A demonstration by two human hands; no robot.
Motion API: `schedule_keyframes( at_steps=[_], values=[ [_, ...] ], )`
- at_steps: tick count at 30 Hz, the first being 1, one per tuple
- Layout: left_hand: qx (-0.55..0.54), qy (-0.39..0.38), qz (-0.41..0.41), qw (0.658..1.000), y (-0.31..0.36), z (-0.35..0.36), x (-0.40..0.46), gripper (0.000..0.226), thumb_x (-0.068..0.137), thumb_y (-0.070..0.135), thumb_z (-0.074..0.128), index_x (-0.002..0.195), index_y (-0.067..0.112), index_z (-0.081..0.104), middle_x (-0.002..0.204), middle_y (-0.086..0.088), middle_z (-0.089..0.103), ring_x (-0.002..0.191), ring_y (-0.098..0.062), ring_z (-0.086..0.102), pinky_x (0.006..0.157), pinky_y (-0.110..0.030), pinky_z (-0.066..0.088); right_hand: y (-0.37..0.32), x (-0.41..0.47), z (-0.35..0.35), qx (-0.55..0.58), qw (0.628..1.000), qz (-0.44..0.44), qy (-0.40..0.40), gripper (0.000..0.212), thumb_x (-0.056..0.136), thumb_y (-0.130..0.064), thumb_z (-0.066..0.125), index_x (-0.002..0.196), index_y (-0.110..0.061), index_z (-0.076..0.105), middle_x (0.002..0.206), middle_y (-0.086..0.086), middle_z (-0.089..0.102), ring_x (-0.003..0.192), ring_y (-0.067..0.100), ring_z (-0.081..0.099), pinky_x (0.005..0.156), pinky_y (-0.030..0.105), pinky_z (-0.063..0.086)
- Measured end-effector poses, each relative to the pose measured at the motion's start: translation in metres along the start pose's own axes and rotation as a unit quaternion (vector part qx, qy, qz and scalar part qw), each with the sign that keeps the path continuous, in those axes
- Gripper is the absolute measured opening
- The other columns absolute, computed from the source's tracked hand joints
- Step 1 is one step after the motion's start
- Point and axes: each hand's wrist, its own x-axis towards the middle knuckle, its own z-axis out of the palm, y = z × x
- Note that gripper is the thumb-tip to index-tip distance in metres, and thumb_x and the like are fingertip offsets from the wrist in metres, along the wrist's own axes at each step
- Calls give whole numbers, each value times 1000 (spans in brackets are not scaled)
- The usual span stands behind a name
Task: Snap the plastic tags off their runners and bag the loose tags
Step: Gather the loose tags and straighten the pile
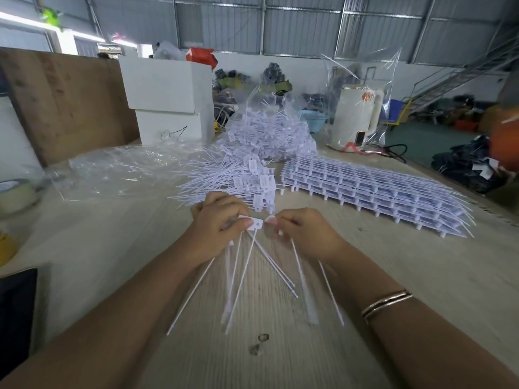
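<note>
Above the table point(393, 276), our left hand point(216, 220) pinches a tag point(256, 223) and our right hand point(303, 234) its runner; we should twist sharply at the joint, tails gathered.

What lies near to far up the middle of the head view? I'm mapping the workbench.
Bundle of tag stems → left hand and right hand pinching a tag → heap of loose tags → clear bag of tags.

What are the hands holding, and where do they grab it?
Both hands pinch white plastic tags at their flat heads: the left hand holds a bunch, the right hand a few more. The thin tails hang down.
</note>
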Motion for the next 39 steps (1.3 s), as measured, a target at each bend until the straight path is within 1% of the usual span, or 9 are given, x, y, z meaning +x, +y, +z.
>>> schedule_keyframes(
  at_steps=[3,6,8,13,18,23,28,33,39],
  values=[
    [-19,24,-35,999,-4,-2,-1,14,80,42,53,78,31,62,90,26,58,111,-10,42,92,-33,19,18,-2,-18,-22,998,39,33,22,94,-29,55,87,-13,69,70,-9,63,57,-4,52,59,18,42],
    [111,35,-69,991,-16,2,-4,17,85,47,59,89,33,66,105,25,54,116,-10,36,86,-30,14,22,-7,-22,-80,995,37,37,10,90,-25,60,98,-21,64,84,-1,65,72,13,58,67,27,45],
    [150,66,-66,984,-17,4,-3,20,87,46,57,100,33,67,113,20,53,116,-12,35,86,-31,15,7,-7,-11,-112,993,11,30,22,87,-24,62,109,-23,61,90,-7,61,84,15,60,73,27,44],
    [96,-19,-54,994,2,16,3,57,77,67,27,93,33,70,100,27,53,114,-3,29,91,-31,14,-31,-7,19,-135,987,-85,28,38,86,-32,63,119,-20,50,100,-3,66,91,21,63,84,37,45],
    [27,-27,-80,996,0,13,0,35,73,55,43,84,32,67,94,27,54,117,-8,33,102,-35,15,-23,-12,5,-182,977,-109,15,33,85,-39,60,112,-21,56,105,-5,66,97,16,61,93,37,42],
    [22,-31,-63,997,-2,10,-4,26,81,48,53,86,26,67,95,28,54,118,-9,35,95,-31,14,-9,-8,1,-223,968,-110,29,20,88,-36,60,102,-24,65,88,-6,69,79,14,61,84,30,42],
    [0,6,-19,1000,1,3,-3,28,77,43,50,85,22,67,93,19,58,112,-7,39,86,-25,14,3,-2,3,-33,999,-24,21,23,92,-33,56,73,-24,65,60,-15,59,51,-4,51,59,23,40],
    [71,23,-78,994,-16,-5,-6,36,76,60,34,83,37,60,101,29,53,117,-4,33,81,-24,9,23,-5,-20,-31,997,22,64,3,88,-37,62,87,-35,62,84,-10,64,72,5,57,65,19,43],
    [126,45,-54,990,-4,8,2,55,79,64,17,87,41,67,108,29,49,118,-5,30,83,-25,9,-6,2,20,-31,994,-90,52,28,80,-26,71,105,-21,59,78,-14,54,66,-1,51,61,12,39]
  ],
)
